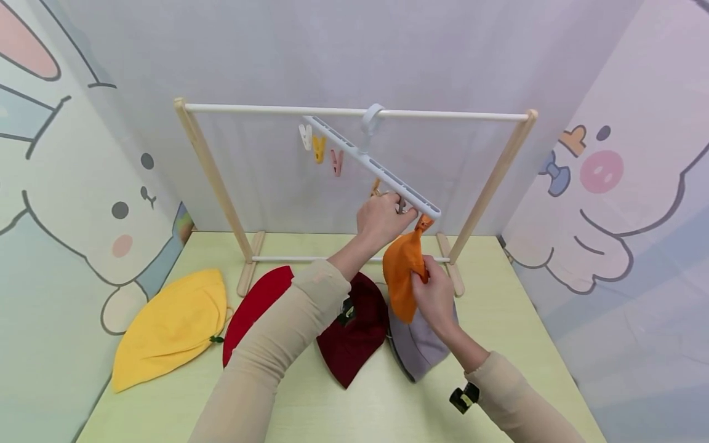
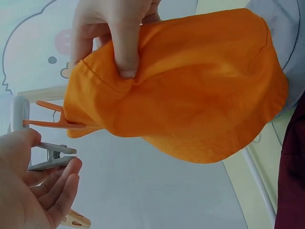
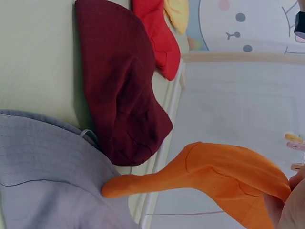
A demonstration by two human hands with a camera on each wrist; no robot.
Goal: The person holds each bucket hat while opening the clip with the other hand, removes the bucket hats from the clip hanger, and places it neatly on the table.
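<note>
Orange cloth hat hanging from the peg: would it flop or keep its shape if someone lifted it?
Probably floppy: the orange cloth hat folds and creases where the right hand pinches it. Likely light, since one small orange clothes peg on the white plastic hanger seems to carry it.

In the head view, the left hand (image 1: 382,218) covers the peg it touches on the white hanger bar (image 1: 371,163). The left sleeve hides part of the red hat (image 1: 257,304) and the dark red hat (image 1: 354,335). The orange hat (image 1: 403,271) and right hand (image 1: 434,295) cover much of the grey hat (image 1: 418,351). In the right wrist view only a sliver of that hand shows at the frame's corner.
</note>
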